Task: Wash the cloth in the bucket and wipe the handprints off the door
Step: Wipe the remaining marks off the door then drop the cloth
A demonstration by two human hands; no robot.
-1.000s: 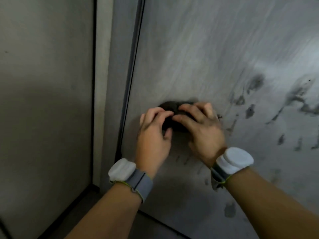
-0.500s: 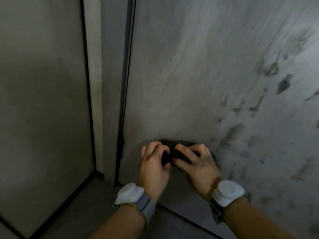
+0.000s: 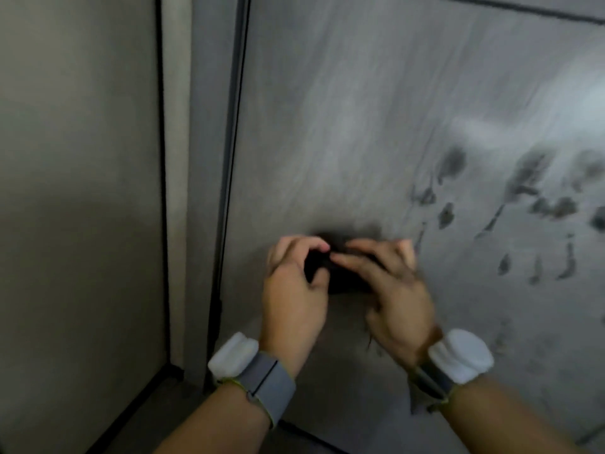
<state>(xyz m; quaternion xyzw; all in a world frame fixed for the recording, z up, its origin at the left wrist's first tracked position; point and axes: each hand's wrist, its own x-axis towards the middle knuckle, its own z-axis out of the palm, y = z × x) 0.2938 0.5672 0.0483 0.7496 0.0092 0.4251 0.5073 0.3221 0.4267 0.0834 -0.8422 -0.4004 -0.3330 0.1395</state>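
Observation:
A dark cloth [image 3: 340,280] is bunched against the grey door [image 3: 360,109], low and near its left edge. My left hand [image 3: 294,290] grips the cloth's left side, and my right hand [image 3: 393,290] presses on its right side with fingers curled over it. Most of the cloth is hidden under both hands. Dark handprints [image 3: 537,204] smear the door to the right of my hands. No bucket is in view.
The door frame [image 3: 216,191] runs down just left of my hands, with a beige wall [image 3: 75,191] beyond it. The floor [image 3: 157,421] shows at the bottom left. Each wrist wears a white sensor on a grey band.
Both hands, with the cloth, slid down the door and have come back up. The view has shifted, so the handprints on the right show larger now.

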